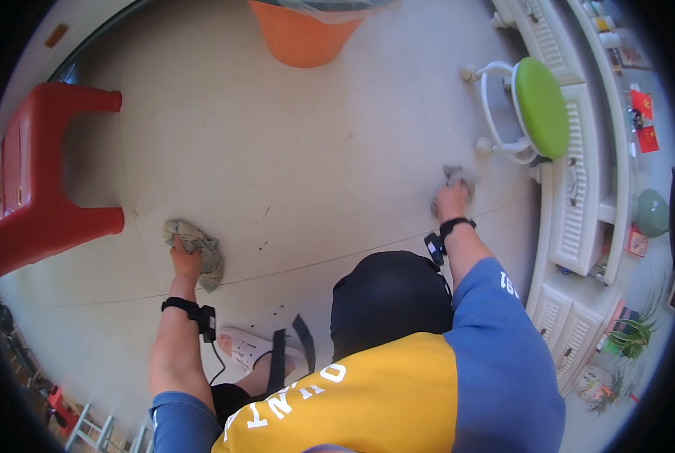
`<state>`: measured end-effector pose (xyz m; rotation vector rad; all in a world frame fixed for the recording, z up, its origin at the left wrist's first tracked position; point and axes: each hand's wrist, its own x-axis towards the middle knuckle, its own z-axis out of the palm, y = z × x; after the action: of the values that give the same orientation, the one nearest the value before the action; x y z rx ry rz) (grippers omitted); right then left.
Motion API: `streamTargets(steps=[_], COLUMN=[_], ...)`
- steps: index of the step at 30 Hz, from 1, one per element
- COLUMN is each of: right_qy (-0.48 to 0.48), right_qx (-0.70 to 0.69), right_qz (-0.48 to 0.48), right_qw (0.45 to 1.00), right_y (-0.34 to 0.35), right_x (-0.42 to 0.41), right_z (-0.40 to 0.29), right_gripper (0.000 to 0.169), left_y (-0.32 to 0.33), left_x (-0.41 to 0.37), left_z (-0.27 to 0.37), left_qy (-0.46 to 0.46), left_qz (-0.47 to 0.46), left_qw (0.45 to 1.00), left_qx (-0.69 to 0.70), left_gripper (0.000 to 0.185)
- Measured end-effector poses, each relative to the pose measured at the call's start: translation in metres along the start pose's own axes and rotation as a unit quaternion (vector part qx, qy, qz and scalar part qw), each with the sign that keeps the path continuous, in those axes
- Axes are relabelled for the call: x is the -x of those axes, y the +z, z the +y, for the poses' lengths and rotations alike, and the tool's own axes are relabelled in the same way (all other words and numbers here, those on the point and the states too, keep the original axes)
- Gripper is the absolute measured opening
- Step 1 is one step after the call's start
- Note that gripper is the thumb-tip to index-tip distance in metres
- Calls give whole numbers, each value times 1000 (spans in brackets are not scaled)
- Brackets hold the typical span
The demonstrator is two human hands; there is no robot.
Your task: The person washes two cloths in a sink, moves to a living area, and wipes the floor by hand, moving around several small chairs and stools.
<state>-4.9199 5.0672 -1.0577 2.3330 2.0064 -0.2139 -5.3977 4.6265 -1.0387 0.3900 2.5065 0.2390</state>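
Under my left hand point(185, 260) a crumpled grey-beige cloth point(211, 261) lies on the pale floor tiles point(269, 170), and my fingers press into it. My right hand point(452, 201) grips another greyish cloth point(466, 176) against the floor, near the wheels of the green stool; hand and cloth are blurred. Each wrist wears a black strap with a small device. Dark specks and short marks point(263, 246) show on the tiles between my hands.
A red plastic stool point(42, 164) stands at left, an orange bin with a liner point(306, 37) at the top. To the right are a green-seated wheeled stool point(541, 107) and white louvred cabinets point(575, 181). My foot in a pale clog point(246, 345) is below.
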Motion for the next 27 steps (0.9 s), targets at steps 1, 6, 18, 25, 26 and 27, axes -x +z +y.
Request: streamTargets(steps=[1, 6, 18, 25, 26, 27], right_qy=[-81, -432, -548, -223, -138, -56], right_qx=[31, 3, -338, -289, -236, -181], right_qz=[-40, 21, -396, 7, 11, 6], right_qw=[995, 901, 654, 931, 962, 982], right_y=[-18, -36, -68, -59, -40, -22], right_x=[8, 45, 113, -105, -131, -155], right_z=[-48, -181, -203, -100, -91, -83], right_gripper=[59, 39, 51, 48, 49, 50], left_y=[-4, 3, 29, 33, 31, 27], left_x=[7, 23, 40, 38, 35, 40], left_z=[-3, 48, 87, 104, 114, 117], left_qy=[-14, -31, 41, 20, 30, 32], left_qz=[6, -5, -54, -72, -72, -75], left_qw=[1000, 999, 996, 989, 989, 989], left_qx=[-1, 23, -57, -131, -128, -126], left_gripper=[76, 73, 80, 83, 84, 84])
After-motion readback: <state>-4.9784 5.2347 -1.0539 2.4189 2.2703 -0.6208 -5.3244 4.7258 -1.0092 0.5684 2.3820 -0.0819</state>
